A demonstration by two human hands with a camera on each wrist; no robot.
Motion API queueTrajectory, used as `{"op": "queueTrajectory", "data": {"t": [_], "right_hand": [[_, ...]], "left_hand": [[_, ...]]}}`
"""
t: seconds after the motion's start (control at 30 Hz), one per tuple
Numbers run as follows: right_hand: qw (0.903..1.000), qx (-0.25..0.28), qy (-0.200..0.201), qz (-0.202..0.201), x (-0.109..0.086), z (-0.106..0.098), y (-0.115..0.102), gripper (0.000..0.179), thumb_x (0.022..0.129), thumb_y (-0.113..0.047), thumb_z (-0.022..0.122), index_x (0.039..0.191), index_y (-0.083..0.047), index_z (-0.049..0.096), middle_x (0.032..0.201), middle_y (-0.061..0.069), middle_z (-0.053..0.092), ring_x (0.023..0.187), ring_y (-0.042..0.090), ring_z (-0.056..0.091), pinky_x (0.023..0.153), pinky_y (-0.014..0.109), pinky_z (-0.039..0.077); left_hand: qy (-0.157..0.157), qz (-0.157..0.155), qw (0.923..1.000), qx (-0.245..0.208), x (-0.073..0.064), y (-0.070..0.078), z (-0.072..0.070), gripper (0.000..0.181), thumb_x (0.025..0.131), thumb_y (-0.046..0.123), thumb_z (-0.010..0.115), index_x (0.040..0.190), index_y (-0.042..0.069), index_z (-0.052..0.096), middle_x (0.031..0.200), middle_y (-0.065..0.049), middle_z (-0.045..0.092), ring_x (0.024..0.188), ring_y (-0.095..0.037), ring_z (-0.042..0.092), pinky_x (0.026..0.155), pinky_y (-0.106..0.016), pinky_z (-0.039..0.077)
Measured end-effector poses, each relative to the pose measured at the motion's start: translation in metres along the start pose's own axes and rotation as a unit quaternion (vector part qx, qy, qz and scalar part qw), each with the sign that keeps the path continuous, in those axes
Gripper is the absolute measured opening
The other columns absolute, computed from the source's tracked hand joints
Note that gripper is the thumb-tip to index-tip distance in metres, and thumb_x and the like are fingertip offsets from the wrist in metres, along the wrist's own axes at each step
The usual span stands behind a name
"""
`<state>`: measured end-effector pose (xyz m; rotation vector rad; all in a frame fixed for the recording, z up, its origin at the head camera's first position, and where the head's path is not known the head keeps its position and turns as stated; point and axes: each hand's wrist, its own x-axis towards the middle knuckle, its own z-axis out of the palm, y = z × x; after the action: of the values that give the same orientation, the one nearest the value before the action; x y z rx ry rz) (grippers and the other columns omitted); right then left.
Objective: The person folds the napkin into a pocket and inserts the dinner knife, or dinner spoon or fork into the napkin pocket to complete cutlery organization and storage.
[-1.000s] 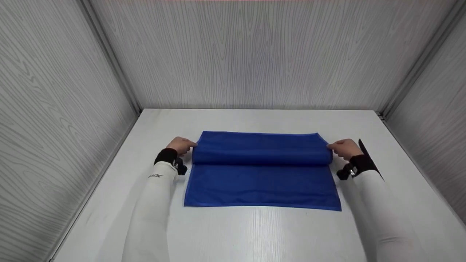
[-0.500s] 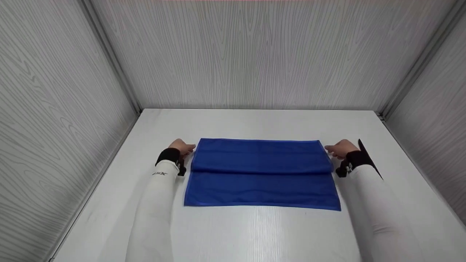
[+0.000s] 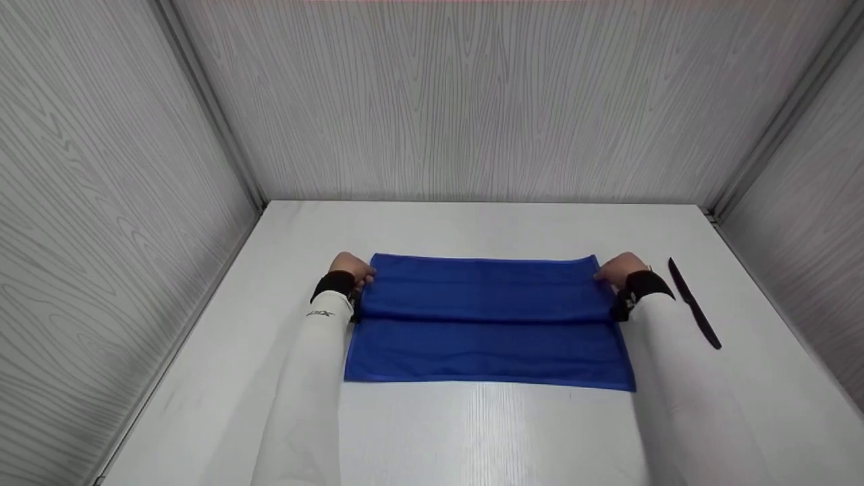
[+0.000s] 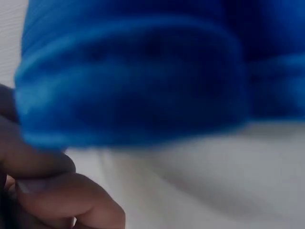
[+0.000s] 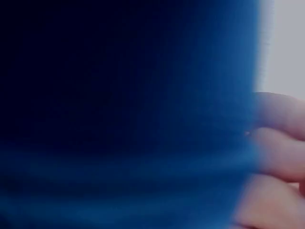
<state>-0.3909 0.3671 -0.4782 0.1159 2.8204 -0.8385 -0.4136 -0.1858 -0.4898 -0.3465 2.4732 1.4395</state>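
A blue cloth (image 3: 486, 351) lies on the white table, its far part folded over toward the person so a crease runs across its middle. My left hand (image 3: 352, 267) pinches the cloth's left edge near the far corner. At the opposite edge, my right hand (image 3: 619, 268) pinches the cloth close to the far right corner, which lifts slightly. In the left wrist view, curled fingers (image 4: 71, 200) sit beside the folded layers. The right wrist view is mostly filled by blurred cloth, with fingers (image 5: 281, 152) at its edge; the fingertips are hidden.
A black knife (image 3: 694, 304) lies on the table (image 3: 472, 432) to the right of my right forearm. Grey wood-grain panels (image 3: 445, 101) stand at the back and both sides of the table.
The folded part has flattened and its crease has moved nearer the person. Both hands came off the edges, then moved inward onto the cloth again. The knife is now fully visible.
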Motion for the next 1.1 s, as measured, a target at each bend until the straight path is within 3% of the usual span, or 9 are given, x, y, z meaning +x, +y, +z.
{"op": "queueTrajectory", "data": {"t": [0.2,0.37,0.47,0.53,0.6,0.7,0.8,0.87,1.1], "right_hand": [[0.9792,0.202,0.014,-0.001,-0.002,-0.015,-0.016,0.037,0.108,-0.017,0.054,0.131,0.011,0.056,0.088,-0.006,0.079,0.052,0.000,0.050,0.053,0.019,0.041],[0.8973,0.423,0.111,-0.057,-0.023,-0.031,-0.040,0.018,0.106,-0.013,0.051,0.113,0.001,0.061,0.097,-0.010,0.079,0.058,0.008,0.071,0.058,0.018,0.051],[0.8459,0.513,0.107,-0.100,-0.050,-0.034,-0.041,0.026,0.108,-0.015,0.044,0.105,-0.004,0.067,0.097,-0.005,0.082,0.068,0.017,0.077,0.061,0.021,0.052],[0.8300,0.543,0.075,-0.105,-0.066,-0.029,-0.032,0.034,0.113,-0.025,0.042,0.103,-0.008,0.070,0.099,0.000,0.082,0.074,0.020,0.079,0.063,0.023,0.052],[0.8401,0.533,0.046,-0.090,-0.079,-0.020,-0.016,0.038,0.115,-0.037,0.040,0.104,-0.011,0.066,0.096,0.000,0.082,0.079,0.020,0.080,0.066,0.023,0.054],[0.8786,0.476,0.004,-0.040,-0.090,-0.002,0.010,0.040,0.112,-0.048,0.044,0.108,-0.012,0.061,0.092,-0.001,0.082,0.082,0.015,0.079,0.072,0.023,0.057],[0.9168,0.398,-0.033,-0.007,-0.095,0.015,0.029,0.038,0.110,-0.044,0.054,0.114,-0.007,0.062,0.094,0.000,0.081,0.083,0.013,0.079,0.072,0.022,0.058],[0.9292,0.365,-0.060,0.005,-0.096,0.025,0.037,0.035,0.109,-0.038,0.060,0.115,-0.004,0.065,0.095,0.002,0.080,0.084,0.014,0.079,0.071,0.023,0.058],[0.9657,0.244,-0.088,-0.008,-0.103,0.038,0.048,0.021,0.101,-0.016,0.068,0.113,0.001,0.065,0.082,-0.007,0.062,0.073,0.008,0.059,0.066,0.025,0.054]], "left_hand": [[-0.018,0.050,0.9900,-0.131,-0.006,0.020,-0.006,0.045,0.111,0.012,0.052,0.149,-0.011,0.047,0.106,-0.019,0.080,0.061,-0.002,0.071,0.050,-0.015,0.045],[0.039,0.160,0.9522,-0.257,-0.017,0.037,-0.011,0.037,0.111,0.015,0.054,0.141,-0.005,0.052,0.135,-0.025,0.068,0.074,-0.003,0.076,0.064,-0.019,0.054],[0.043,0.192,0.9356,-0.293,-0.030,0.029,-0.016,0.034,0.112,0.019,0.052,0.136,-0.005,0.055,0.133,-0.024,0.069,0.079,-0.006,0.078,0.066,-0.022,0.055],[0.025,0.186,0.9337,-0.305,-0.041,0.014,-0.020,0.044,0.113,0.028,0.049,0.141,-0.006,0.052,0.131,-0.025,0.070,0.081,-0.008,0.079,0.065,-0.021,0.055],[0.005,0.162,0.9416,-0.295,-0.052,-0.004,-0.021,0.054,0.114,0.036,0.047,0.146,-0.008,0.049,0.128,-0.025,0.071,0.082,-0.009,0.079,0.064,-0.019,0.054],[-0.023,0.106,0.9617,-0.252,-0.066,-0.030,-0.017,0.058,0.112,0.039,0.052,0.144,-0.009,0.052,0.118,-0.020,0.077,0.083,-0.009,0.079,0.066,-0.020,0.055],[-0.046,0.059,0.9799,-0.185,-0.076,-0.048,-0.010,0.044,0.109,0.030,0.060,0.132,-0.007,0.063,0.104,-0.008,0.077,0.082,-0.009,0.075,0.070,-0.023,0.058],[-0.061,0.050,0.9878,-0.134,-0.080,-0.056,-0.006,0.035,0.105,0.025,0.064,0.125,-0.004,0.066,0.096,-0.001,0.070,0.080,-0.009,0.070,0.071,-0.025,0.057],[-0.134,0.095,0.9858,0.036,-0.089,-0.060,-0.005,0.024,0.094,0.010,0.074,0.117,0.002,0.072,0.089,0.000,0.063,0.073,-0.012,0.058,0.063,-0.024,0.048]]}}
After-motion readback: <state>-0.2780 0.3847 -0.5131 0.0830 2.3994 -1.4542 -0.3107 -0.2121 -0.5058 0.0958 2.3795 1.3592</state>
